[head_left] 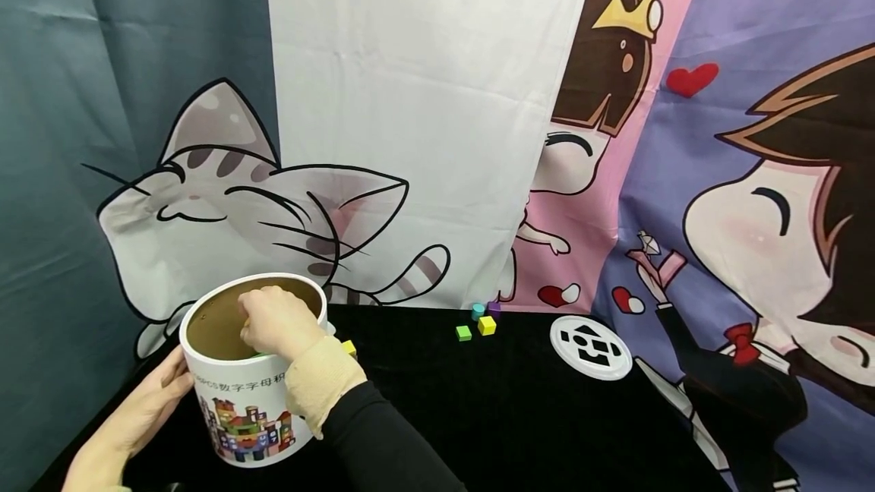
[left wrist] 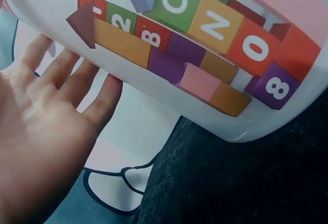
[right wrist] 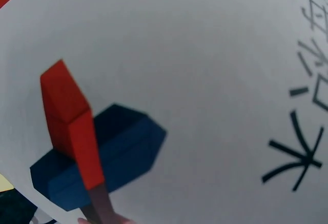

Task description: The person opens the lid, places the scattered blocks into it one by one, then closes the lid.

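Rightward of bucket (head_left: 232, 374): blocks (head_left: 487, 326), lid (head_left: 573, 355)

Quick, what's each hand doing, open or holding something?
Left hand: open, touching the tub.
Right hand: in the tub's mouth; can't tell if open or closed.

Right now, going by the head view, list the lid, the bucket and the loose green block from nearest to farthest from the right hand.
1. Bucket: the right hand reaches into its mouth.
2. Green block: to the bucket's right, on the black cloth.
3. Lid: farther right, on the same cloth.
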Available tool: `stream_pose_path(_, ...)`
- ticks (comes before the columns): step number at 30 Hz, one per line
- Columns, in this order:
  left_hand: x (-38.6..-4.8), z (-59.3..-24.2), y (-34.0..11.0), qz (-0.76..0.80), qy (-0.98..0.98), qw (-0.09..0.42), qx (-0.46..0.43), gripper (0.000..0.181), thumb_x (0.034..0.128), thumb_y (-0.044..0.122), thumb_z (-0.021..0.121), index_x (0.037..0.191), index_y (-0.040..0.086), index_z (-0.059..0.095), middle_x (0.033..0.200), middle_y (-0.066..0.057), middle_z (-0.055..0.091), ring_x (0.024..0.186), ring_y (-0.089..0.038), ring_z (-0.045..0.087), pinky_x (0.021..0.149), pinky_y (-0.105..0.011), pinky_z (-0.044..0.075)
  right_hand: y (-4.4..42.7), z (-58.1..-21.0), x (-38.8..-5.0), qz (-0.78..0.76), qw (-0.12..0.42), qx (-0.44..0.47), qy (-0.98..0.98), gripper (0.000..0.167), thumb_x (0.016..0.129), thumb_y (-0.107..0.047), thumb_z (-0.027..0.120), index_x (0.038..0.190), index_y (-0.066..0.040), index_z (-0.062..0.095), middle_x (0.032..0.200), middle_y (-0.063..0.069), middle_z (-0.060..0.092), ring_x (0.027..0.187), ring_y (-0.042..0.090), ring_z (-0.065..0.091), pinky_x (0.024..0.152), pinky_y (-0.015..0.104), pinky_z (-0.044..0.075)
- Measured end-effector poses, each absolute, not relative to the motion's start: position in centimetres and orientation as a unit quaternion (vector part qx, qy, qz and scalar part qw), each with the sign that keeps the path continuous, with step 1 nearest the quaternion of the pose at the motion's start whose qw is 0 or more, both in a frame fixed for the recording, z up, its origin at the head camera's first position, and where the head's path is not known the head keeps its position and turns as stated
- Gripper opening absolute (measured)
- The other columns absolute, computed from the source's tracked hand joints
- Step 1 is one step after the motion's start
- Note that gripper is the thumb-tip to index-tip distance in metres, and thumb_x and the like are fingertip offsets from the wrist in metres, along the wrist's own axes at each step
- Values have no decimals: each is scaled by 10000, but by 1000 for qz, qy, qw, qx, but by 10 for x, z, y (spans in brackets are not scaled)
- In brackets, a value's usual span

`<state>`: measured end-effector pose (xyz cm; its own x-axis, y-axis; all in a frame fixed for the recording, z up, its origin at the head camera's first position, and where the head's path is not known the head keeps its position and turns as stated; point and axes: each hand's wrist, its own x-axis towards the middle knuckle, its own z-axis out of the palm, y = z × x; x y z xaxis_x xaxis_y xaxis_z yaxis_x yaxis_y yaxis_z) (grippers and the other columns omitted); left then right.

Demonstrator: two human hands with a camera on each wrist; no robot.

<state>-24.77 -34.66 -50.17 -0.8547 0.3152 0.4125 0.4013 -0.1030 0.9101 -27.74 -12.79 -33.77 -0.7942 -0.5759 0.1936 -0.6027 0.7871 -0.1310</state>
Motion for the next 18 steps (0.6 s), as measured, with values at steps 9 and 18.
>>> stream_pose_path(9,-248,-499,-345,-694,-667,32,-271,646,1048,54,354,1587,219,38,1534,162,137,1311,147,220,986,-97,253,-130,-338,-276,92,47,276,-955,173,848,-340,766,1005,-310,699,873,-157,631,717,36,558,620,240,450)
stream_pose_path(18,-244,-495,-342,-691,-663,36,-285,645,1047,37,355,1589,209,50,1526,184,164,1316,150,219,981,-97,260,-130,-339,-275,73,62,270,-958,121,864,-418,723,939,-334,679,854,-154,632,690,70,569,562,277,444)
